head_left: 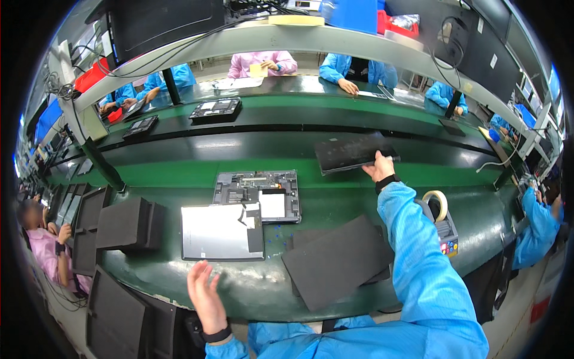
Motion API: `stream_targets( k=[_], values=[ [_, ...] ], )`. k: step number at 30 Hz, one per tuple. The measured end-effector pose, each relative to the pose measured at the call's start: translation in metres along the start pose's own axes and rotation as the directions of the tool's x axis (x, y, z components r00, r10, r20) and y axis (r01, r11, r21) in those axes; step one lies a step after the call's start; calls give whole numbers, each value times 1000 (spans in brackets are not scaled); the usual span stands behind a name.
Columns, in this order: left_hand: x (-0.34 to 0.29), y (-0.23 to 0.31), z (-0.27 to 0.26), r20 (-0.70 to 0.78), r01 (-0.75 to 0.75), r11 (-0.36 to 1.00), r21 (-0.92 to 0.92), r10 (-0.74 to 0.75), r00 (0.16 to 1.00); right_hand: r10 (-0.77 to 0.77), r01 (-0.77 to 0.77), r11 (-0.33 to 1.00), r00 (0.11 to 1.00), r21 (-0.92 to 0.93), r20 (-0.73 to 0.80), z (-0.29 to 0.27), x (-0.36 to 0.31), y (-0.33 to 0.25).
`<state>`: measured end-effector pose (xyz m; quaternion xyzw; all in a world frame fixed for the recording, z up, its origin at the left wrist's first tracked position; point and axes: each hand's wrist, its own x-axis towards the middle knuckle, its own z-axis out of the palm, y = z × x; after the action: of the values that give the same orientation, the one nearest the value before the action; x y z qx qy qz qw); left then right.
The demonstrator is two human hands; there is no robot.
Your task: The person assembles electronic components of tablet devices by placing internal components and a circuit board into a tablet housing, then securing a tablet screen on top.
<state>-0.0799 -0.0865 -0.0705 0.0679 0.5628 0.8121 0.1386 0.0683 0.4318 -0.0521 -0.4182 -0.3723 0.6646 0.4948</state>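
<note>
Glossy green workbench (335, 200), bearing: | open grey laptop base (245, 194) | silver rectangular panel (214, 233) | tiny blue bits (277, 227) | overlapping dark-grey sheets (338, 263) | black boxy block (122, 224)

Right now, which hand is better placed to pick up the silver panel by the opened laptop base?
Probably the left hand: it is open, looks empty and is close to the silver panel. The right hand is stretched out farther away, gripping a dark flat panel.
</note>
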Motion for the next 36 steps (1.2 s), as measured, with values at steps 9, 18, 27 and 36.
stream_targets(
  k=[9, 18, 27, 36],
  values=[
    [49, -6, -44, -147, -55, 980, 192, 84, 986, 363, -355, 740, 926, -572, -105, -27, 37, 31],
    [226, 0, -21, 101, -124, 192, 974, 129, 987, 393, 427, 172, 797, -888, 459, 108, -117, 69],
    [233, 7, -44, 250, 346, 765, 543, -541, 803, 514, 181, 407, 765, -895, 389, 123, -122, 111],
    [229, -13, -8, 537, 345, 904, 250, -426, 728, 273, 38, 851, 819, -524, 504, 132, -117, 162]
  ],
)
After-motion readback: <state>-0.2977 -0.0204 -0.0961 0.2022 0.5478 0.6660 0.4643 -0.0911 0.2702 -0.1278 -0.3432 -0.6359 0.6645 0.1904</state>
